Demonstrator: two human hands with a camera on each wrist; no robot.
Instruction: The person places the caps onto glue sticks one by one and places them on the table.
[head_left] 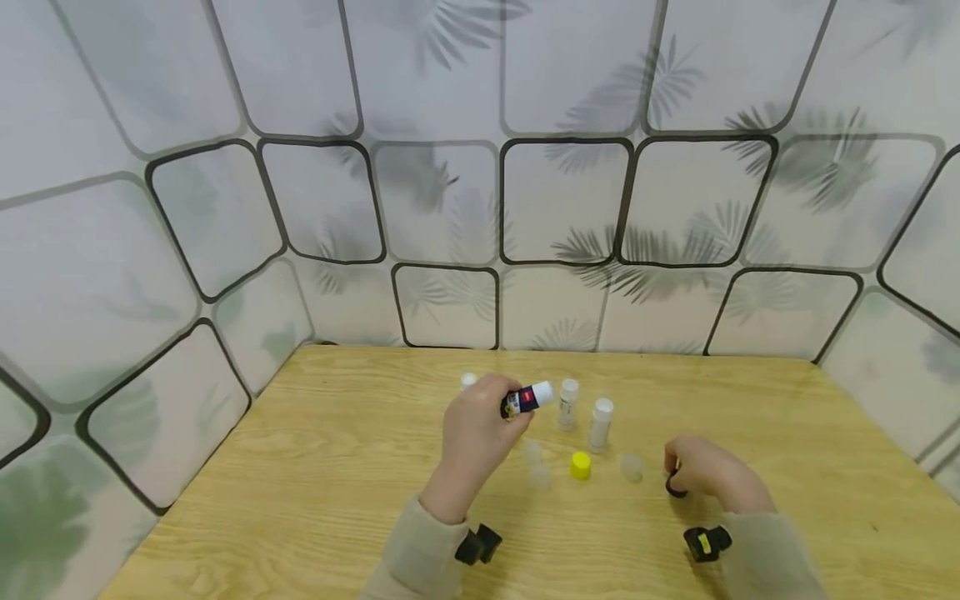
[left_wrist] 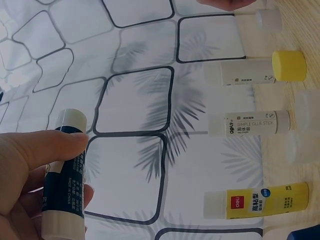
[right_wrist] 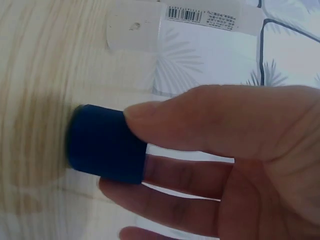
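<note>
My left hand [head_left: 477, 427] grips a dark blue glue stick [head_left: 525, 400] around its barrel, raised over the table. Its cap is off, and the whitish end points right, tilted slightly up, in the head view. Low at the right, my right hand [head_left: 716, 473] pinches a dark blue cap [right_wrist: 105, 145] between thumb and fingers, close over the wood. A yellow glue stick [left_wrist: 267, 201], uncapped, stands partly hidden behind the left hand in the head view. To its right stand a white glue stick [head_left: 567, 406] and another white glue stick [head_left: 600, 425], both without caps.
A yellow cap [head_left: 581, 466] sits before the white sticks, between two translucent caps on its left and a translucent cap [head_left: 632, 468] on its right. Patterned white fabric [head_left: 450, 200] walls the wooden table [head_left: 315, 467] at the back and sides.
</note>
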